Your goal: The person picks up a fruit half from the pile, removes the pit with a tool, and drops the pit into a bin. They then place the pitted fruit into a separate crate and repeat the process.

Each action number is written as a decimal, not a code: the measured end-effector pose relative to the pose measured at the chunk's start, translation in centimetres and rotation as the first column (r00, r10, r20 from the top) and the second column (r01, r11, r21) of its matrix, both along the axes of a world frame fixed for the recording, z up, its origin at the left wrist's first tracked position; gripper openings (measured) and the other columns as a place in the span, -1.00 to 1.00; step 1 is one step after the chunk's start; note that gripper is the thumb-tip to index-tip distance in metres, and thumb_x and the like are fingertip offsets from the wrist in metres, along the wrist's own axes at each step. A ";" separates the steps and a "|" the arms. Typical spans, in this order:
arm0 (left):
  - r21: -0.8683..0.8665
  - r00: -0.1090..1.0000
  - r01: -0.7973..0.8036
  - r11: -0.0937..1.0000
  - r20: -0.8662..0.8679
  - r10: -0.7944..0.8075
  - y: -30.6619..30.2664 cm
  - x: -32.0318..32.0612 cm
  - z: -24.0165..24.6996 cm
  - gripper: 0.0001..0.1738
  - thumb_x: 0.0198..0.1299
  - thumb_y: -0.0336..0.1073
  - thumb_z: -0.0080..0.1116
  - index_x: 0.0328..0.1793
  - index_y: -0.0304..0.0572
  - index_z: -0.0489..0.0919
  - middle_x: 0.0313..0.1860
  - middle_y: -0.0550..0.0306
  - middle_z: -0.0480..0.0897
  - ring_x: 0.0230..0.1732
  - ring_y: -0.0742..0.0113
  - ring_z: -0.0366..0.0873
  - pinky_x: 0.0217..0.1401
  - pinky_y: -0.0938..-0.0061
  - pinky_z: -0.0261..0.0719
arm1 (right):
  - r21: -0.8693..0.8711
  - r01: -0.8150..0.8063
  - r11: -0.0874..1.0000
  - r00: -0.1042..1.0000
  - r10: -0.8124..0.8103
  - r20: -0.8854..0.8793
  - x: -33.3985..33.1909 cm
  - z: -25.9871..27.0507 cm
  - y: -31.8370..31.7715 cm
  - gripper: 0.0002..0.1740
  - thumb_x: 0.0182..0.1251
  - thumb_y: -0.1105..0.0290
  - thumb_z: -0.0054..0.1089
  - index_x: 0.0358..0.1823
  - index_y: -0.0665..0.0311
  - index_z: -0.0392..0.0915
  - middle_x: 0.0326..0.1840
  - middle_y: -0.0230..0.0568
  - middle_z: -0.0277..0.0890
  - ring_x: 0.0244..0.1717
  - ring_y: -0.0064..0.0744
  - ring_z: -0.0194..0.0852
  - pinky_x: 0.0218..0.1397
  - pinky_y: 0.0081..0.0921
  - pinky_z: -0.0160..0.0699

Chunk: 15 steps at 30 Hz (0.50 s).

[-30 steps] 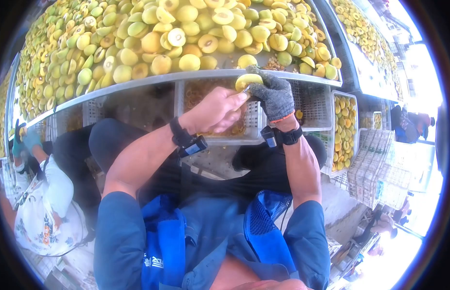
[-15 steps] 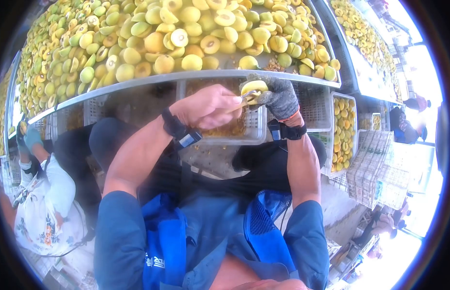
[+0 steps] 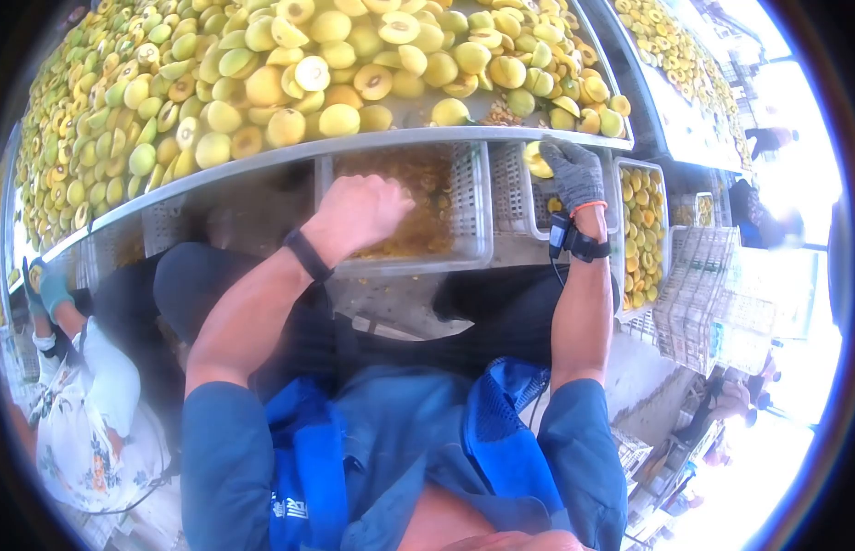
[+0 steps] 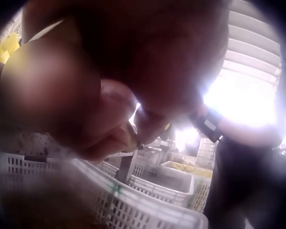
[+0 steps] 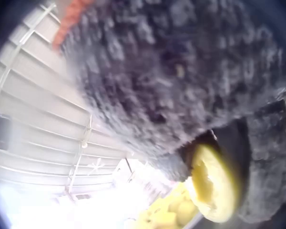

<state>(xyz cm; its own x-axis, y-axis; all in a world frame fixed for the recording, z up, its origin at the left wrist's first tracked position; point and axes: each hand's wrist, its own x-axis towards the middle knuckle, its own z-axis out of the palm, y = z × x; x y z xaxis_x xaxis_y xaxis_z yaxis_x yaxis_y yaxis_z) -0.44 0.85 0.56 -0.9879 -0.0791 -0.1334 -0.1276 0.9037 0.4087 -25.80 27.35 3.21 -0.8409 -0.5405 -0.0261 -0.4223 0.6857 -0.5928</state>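
My bare left hand (image 3: 368, 216) is curled into a fist above a white crate (image 3: 483, 225) of wet orange-brown scraps. It grips a small pitting tool, mostly hidden by the fingers; a dark tip (image 4: 135, 139) shows between them in the left wrist view. My right hand (image 3: 576, 174), in a grey knit glove with an orange cuff, is at the tray's front edge over another white crate (image 3: 542, 230). Between its thumb and fingers it holds a yellow peach half (image 5: 214, 183), its hollowed cut face showing in the right wrist view.
A metal-rimmed tray (image 3: 354, 142) heaped with peach halves (image 3: 285, 127) spans the front. At right stand a crate of peach halves (image 3: 641, 239) and stacked white crates (image 3: 703, 285). Another person's gloved hand (image 3: 51, 289) works at the far left.
The hands have parted. My right hand has carried the peach half rightward over the neighbouring crate. My left hand has drawn back left with the tool, which was at the peach's cut face before.
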 end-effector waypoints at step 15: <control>0.081 0.985 0.124 0.989 0.108 -0.132 1.7 0.2 1.7 -0.60 0.40 0.00 0.18 -0.20 -0.23 0.71 -0.32 -0.17 0.77 -0.21 -0.12 0.77 -0.11 0.03 0.70 | 0.220 -0.152 0.964 0.927 0.216 -0.306 2.8 3.4 -10.3 -0.53 0.35 -0.04 0.34 0.04 0.18 0.78 0.02 -0.01 0.76 0.04 0.01 0.74 0.15 -0.25 0.66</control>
<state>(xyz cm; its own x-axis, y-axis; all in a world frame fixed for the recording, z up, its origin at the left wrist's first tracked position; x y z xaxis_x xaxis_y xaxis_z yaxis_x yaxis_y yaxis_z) -0.26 2.56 2.28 -0.9676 0.0615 -0.2449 -0.0614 0.8835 0.4644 -22.97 17.01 6.61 -0.7061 -0.6987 0.1149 -0.6992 0.6623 -0.2692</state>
